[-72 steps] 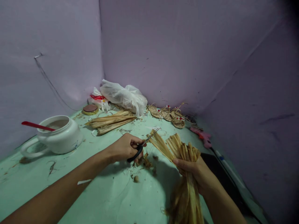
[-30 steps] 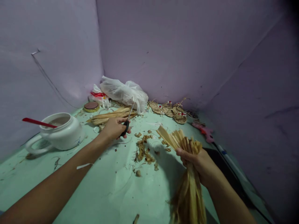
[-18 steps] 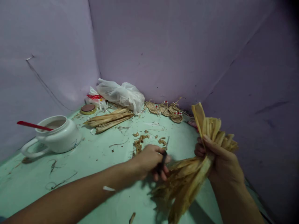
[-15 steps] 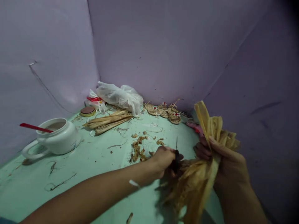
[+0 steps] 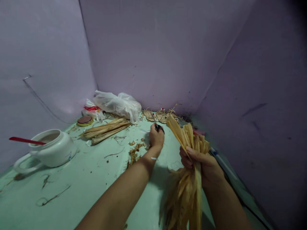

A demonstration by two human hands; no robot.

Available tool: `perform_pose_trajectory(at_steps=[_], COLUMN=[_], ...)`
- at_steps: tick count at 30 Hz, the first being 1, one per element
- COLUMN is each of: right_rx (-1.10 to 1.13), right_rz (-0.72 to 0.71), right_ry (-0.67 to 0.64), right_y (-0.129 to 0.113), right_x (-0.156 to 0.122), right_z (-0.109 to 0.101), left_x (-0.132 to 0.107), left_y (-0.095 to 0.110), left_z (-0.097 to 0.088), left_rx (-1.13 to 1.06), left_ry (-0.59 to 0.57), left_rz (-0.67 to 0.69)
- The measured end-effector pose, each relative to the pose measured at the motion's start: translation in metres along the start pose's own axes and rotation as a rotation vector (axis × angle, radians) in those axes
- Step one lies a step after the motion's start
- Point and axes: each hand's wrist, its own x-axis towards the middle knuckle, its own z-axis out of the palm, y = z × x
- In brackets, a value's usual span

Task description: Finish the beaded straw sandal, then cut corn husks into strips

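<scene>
Out over the middle of the table, my left hand [image 5: 157,138] is closed around a pair of scissors [image 5: 158,127]. Their black handles show above my fingers, and the thin blades point up and away toward the wall. My right hand [image 5: 202,161] grips a bundle of dried, straw-coloured husk-like leaves [image 5: 185,198] around its middle. The bundle is upright, with folded ends fanning out above my thumb and long loose strips hanging below. Beyond the scissors lie several round woven pieces with red and white beads [image 5: 161,118], by the back wall.
Curled brown scraps [image 5: 133,155] lie beside my left forearm. A second bundle of dried leaves [image 5: 107,129] rests near a clear plastic bag [image 5: 117,103] and a round lid [image 5: 84,120]. At left stands a white pot [image 5: 54,150] with a red stick. Walls enclose the green table [image 5: 81,198].
My left hand has moved away from the leaf bundle, forward and left, carrying the scissors toward the back of the table. My right hand still holds the bundle; the view has turned slightly right.
</scene>
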Motion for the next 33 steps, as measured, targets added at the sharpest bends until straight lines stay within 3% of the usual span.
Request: perform_pose_trajectory(at_steps=[5,9,13,18,20,22,25,27,30,33], right_rx=[0.016,0.016,0.0,-0.01,-0.012,-0.008,0.04,0.068,0.01,-0.046], right_rz=[0.016,0.041,0.086,0.127,0.137,0.142,0.101,0.071,0.095,0.121], right_ry=[0.07,0.089,0.116,0.11,0.093,0.077,0.037,0.006,-0.006,0.034], right_y=[0.006,0.012,0.017,0.025,0.029,0.032,0.036,0.038,0.04,0.041], right_x=[0.005,0.007,0.008,0.009,0.01,0.01,0.009,0.009,0.009,0.011], right_z=[0.002,0.005,0.006,0.006,0.007,0.008,0.009,0.009,0.008,0.006], left_x=[0.029,0.031,0.01,-0.042,-0.054,-0.049,-0.014,0.015,0.044,0.052], left_y=[-0.011,-0.011,-0.016,-0.014,-0.001,0.015,0.035,0.036,0.026,0.018], left_z=[-0.066,-0.127,-0.183,-0.231,-0.237,-0.234,-0.22,-0.21,-0.199,-0.198], left_rx=[0.031,0.019,-0.029,-0.139,-0.087,0.069,0.712,1.174,1.255,1.213], left_ry=[0.12,0.194,0.282,0.371,0.323,0.233,0.148,0.074,0.009,-0.008], left_rz=[0.075,0.149,0.17,0.011,-0.003,0.049,0.26,0.273,0.265,0.279])
